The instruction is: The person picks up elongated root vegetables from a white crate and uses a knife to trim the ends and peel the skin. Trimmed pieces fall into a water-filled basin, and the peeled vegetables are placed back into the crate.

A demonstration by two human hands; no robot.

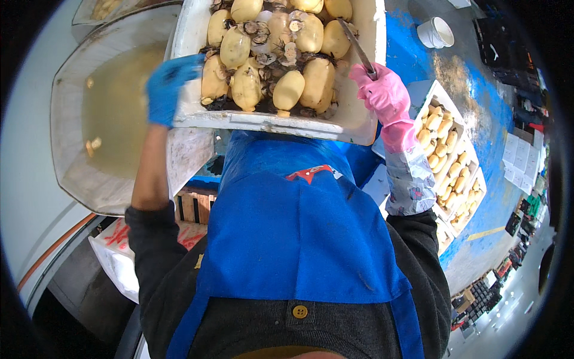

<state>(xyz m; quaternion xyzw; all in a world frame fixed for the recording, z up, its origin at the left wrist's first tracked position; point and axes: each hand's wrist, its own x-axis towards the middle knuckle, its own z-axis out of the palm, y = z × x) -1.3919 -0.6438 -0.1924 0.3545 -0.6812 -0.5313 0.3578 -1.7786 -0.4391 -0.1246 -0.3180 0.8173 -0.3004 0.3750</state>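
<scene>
My left hand, in a blue glove, is blurred over the left rim of a white foam box. Its fingers stretch towards the lotus root segments inside, and I see nothing in its grasp. A pink rubber glove with a patterned sleeve covers my right hand, which is closed around a knife at the box's right wall. The blade slants up and left over the box. Among the pale yellow segments lie dark, stringy trimmings and thin cut slices.
Left of the box stands a large white tub of cloudy water with a few pale pieces afloat. To the right, foam boxes hold many lotus root segments. A white bucket stands on the blue floor. Wooden slats show low at left.
</scene>
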